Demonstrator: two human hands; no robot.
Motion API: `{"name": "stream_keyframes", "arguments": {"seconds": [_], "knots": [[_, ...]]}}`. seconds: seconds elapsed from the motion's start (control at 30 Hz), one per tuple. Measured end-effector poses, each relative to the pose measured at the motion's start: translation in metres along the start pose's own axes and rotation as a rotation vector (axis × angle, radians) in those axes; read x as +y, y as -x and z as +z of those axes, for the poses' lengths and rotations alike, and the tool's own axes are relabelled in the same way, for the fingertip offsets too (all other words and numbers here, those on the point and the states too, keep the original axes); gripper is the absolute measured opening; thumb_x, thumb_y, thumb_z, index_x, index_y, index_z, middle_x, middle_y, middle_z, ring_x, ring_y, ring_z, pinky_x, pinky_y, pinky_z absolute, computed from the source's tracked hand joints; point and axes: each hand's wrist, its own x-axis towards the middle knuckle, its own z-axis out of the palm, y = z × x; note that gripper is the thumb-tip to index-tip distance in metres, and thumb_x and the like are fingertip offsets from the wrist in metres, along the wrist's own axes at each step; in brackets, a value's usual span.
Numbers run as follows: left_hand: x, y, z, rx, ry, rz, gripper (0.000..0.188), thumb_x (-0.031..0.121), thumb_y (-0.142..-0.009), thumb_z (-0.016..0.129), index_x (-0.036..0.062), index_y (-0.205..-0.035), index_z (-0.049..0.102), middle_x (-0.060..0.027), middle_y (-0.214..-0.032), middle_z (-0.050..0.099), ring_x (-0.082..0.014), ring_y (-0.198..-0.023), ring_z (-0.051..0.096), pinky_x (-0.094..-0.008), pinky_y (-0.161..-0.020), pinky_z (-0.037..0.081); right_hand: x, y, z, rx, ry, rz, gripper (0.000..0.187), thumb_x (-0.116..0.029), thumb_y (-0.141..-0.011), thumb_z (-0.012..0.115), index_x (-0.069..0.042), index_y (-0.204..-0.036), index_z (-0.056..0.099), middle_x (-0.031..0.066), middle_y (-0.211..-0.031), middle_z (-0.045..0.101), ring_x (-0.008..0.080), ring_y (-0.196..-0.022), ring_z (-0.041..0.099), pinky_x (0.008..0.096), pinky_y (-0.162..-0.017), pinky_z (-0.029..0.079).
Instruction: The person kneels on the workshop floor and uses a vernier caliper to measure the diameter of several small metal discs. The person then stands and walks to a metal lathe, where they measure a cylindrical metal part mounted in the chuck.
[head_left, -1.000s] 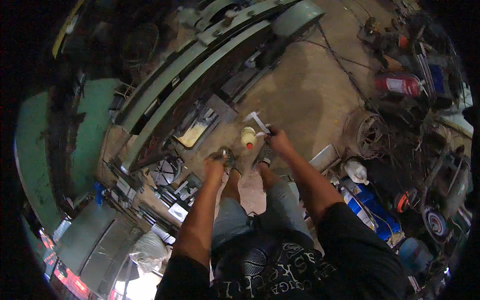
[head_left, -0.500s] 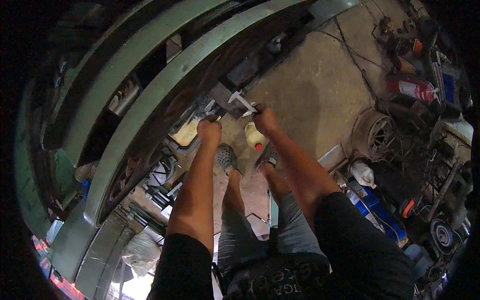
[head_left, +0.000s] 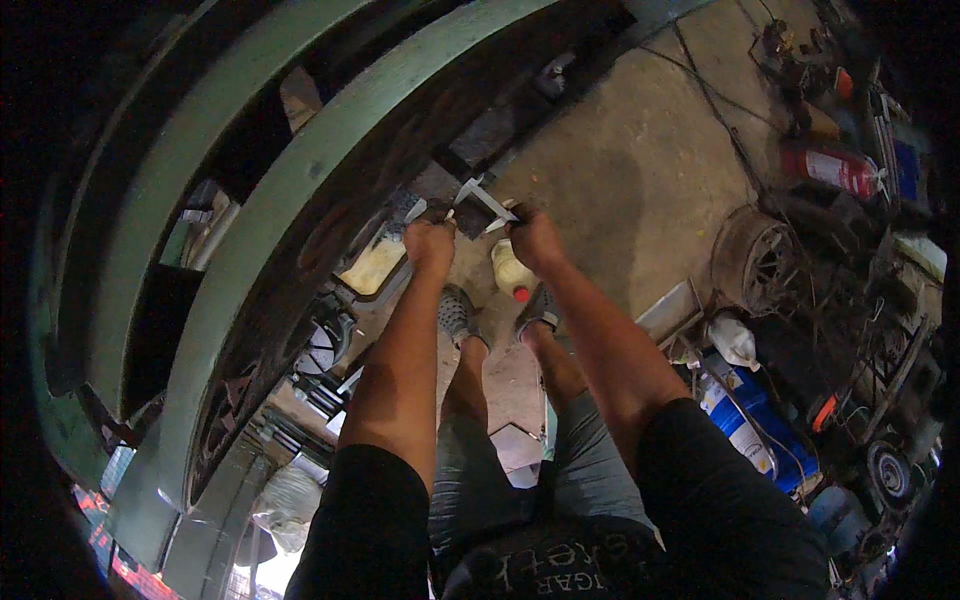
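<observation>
A pale metal vernier caliper (head_left: 490, 203) extends up and left from my right hand (head_left: 537, 243), which is closed around its near end. Its jaws point toward the dark machine edge. Close to the jaws, my left hand (head_left: 430, 243) has its fingers pinched together. A small pale tip shows at those fingertips, too small to name. Behind the caliper is a dark flat metal block (head_left: 437, 183) at the machine's edge. Between my feet and the caliper, a yellowish plastic bottle with a red cap (head_left: 511, 268) is on the floor.
A large green machine with curved-looking rails (head_left: 330, 150) fills the left side. At the right are a red cylinder (head_left: 835, 170), a rusty wheel rim (head_left: 752, 260), a blue container (head_left: 750, 420) and piled parts. A tray of yellowish material (head_left: 372, 268) sits beside my left hand.
My left hand has moved slightly up and right, nearer the caliper jaws. The right hand still holds the caliper, and the whole view has shifted a little.
</observation>
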Motion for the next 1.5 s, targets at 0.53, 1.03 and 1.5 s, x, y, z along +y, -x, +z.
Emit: {"name": "stream_keyframes", "arguments": {"seconds": [0.53, 1.03, 1.5], "knots": [[0.005, 0.003, 0.006, 0.009, 0.424, -0.321, 0.023, 0.009, -0.085, 0.069, -0.0007, -0.106, 0.070, -0.0088, -0.091, 0.071, -0.0186, -0.076, 0.064, -0.0326, -0.070, 0.050, -0.003, 0.001, -0.001, -0.012, 0.041, 0.056, 0.028, -0.008, -0.085, 0.062, -0.004, -0.112, 0.066, 0.0207, -0.100, 0.069, 0.0321, -0.093, 0.067, 0.0398, -0.082, 0.049], [0.024, -0.001, -0.011, 0.002, -0.105, 0.001, 0.024, 0.015, -0.081, 0.070, 0.0043, -0.102, 0.074, -0.0188, -0.100, 0.072, -0.0324, -0.094, 0.068, -0.0374, -0.086, 0.051, -0.008, 0.001, -0.004, -0.011, 0.062, 0.039, 0.025, -0.011, -0.085, 0.063, -0.006, -0.109, 0.067, 0.0218, -0.100, 0.068, 0.0382, -0.095, 0.065, 0.0427, -0.081, 0.049], [0.015, -0.014, -0.013, -0.040, -0.278, 0.240, 0.026, 0.020, -0.079, 0.070, 0.0015, -0.097, 0.073, -0.0207, -0.095, 0.071, -0.0345, -0.091, 0.068, -0.0412, -0.081, 0.052, -0.008, 0.002, -0.001, 0.024, 0.084, 0.021, 0.026, -0.012, -0.084, 0.062, -0.009, -0.109, 0.067, 0.0230, -0.101, 0.068, 0.0427, -0.097, 0.064, 0.0481, -0.081, 0.050]]}}
